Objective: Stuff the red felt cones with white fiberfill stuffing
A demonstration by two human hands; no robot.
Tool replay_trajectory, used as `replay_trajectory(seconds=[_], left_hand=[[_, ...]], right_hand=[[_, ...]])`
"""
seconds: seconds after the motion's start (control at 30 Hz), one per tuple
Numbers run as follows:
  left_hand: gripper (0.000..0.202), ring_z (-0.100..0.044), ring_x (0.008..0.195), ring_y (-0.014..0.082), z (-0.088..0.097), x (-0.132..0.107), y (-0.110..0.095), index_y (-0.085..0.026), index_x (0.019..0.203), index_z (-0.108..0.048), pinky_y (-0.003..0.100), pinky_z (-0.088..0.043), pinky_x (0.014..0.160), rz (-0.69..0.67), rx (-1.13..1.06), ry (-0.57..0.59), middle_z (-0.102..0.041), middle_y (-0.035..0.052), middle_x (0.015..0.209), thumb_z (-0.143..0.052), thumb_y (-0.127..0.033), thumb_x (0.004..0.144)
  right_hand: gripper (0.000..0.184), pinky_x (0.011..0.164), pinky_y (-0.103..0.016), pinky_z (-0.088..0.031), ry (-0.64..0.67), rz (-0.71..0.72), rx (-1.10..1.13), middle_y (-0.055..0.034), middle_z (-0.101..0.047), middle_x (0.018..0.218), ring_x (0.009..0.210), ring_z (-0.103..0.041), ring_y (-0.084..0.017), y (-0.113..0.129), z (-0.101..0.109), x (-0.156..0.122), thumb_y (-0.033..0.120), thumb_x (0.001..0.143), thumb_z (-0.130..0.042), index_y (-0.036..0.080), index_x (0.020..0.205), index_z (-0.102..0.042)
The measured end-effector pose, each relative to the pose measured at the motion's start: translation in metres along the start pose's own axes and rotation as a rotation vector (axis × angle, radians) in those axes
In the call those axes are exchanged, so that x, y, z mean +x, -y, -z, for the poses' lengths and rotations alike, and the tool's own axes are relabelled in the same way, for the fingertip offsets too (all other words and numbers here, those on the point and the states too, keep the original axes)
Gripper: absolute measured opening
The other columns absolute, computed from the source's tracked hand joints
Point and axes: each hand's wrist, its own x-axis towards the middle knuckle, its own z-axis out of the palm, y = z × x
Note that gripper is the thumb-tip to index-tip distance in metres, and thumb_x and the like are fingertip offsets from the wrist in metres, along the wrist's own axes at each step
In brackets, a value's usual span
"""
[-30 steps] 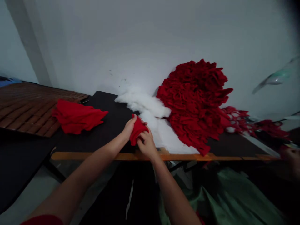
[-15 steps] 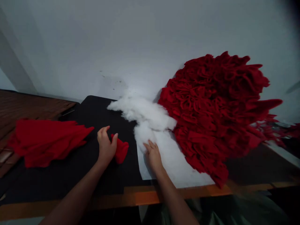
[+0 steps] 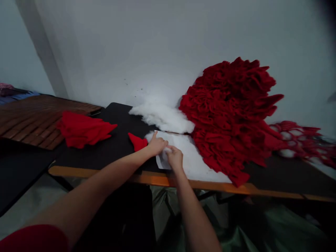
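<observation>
My left hand (image 3: pixel 157 145) lies with its fingers spread on the upper edge of a white sheet of paper or thin batting (image 3: pixel 183 157). My right hand (image 3: pixel 174 157) is close beside it, with its fingers curled onto the same sheet. A small red fabric scrap (image 3: pixel 137 141) lies on the black tabletop (image 3: pixel 115 147), just left of my left hand and not held. Loose white stuffing fibre (image 3: pixel 162 117) sits behind the sheet. To the right, a large ruffled mass of dark red fabric (image 3: pixel 228 115) leans against the wall.
A folded red cloth (image 3: pixel 84 129) lies farther left, partly on a brown slatted mat (image 3: pixel 34 120). Red netted trimmings (image 3: pixel 296 140) spread at the far right. An orange wooden strip (image 3: pixel 157 178) runs along the table's front edge, above green fabric (image 3: pixel 173 213).
My hands held the small red scrap a second ago. It now lies on the table to the left, and both hands have moved together onto the white sheet.
</observation>
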Motion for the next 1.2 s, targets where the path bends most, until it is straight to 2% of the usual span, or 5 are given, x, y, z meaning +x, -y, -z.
replay_trajectory(seconds=[0.3,0.43,0.8,1.03,1.2], left_hand=[[0.032,-0.039,0.116,0.0273,0.035,0.03,-0.008,-0.017,0.109,-0.053,0.06,0.0,0.097,0.033,-0.064,-0.068,-0.054,0.0137,0.115,-0.045,-0.013,0.078],[0.095,-0.008,0.128,0.0408,0.052,0.013,0.013,-0.018,0.131,-0.029,0.06,-0.01,0.096,0.155,-0.248,-0.01,-0.013,0.0203,0.142,-0.076,-0.029,0.049],[0.009,-0.05,0.089,0.0253,0.038,-0.096,0.019,-0.015,0.07,-0.056,0.039,-0.036,0.084,0.607,-0.622,-0.355,-0.053,0.0099,0.085,-0.06,-0.014,0.062],[0.008,-0.049,0.062,0.014,0.055,-0.104,0.008,-0.019,0.074,-0.059,0.024,-0.039,0.065,0.587,-0.954,-0.407,-0.057,-0.0004,0.066,-0.057,-0.022,0.066],[0.022,-0.053,0.082,0.016,0.058,-0.111,-0.008,-0.018,0.086,-0.059,0.027,-0.04,0.078,0.339,-1.022,-0.396,-0.06,0.0035,0.088,-0.046,-0.012,0.069]], right_hand=[[0.024,0.071,-0.024,-0.052,-0.336,-0.068,0.58,0.0008,-0.067,0.082,0.074,-0.063,-0.012,0.037,0.079,-0.046,0.035,0.066,-0.056,0.021,0.085,-0.059],[0.029,0.066,-0.023,-0.053,-0.4,-0.198,0.793,0.0024,-0.067,0.083,0.073,-0.063,-0.011,0.038,0.092,-0.065,0.029,0.061,-0.068,0.021,0.087,-0.059],[0.033,0.064,-0.022,-0.053,-0.114,-0.413,0.984,0.0018,-0.069,0.08,0.073,-0.064,-0.011,0.026,0.039,-0.091,0.032,0.054,-0.075,0.019,0.082,-0.063],[0.036,0.059,-0.026,-0.051,0.179,-0.348,0.824,-0.0005,-0.068,0.074,0.061,-0.061,-0.014,0.05,-0.014,-0.1,0.03,0.057,-0.07,0.016,0.088,-0.062],[0.033,0.059,-0.026,-0.05,0.102,-0.007,0.266,-0.0028,-0.066,0.08,0.065,-0.059,-0.014,0.044,-0.047,-0.087,0.021,0.068,-0.046,0.015,0.098,-0.059]])
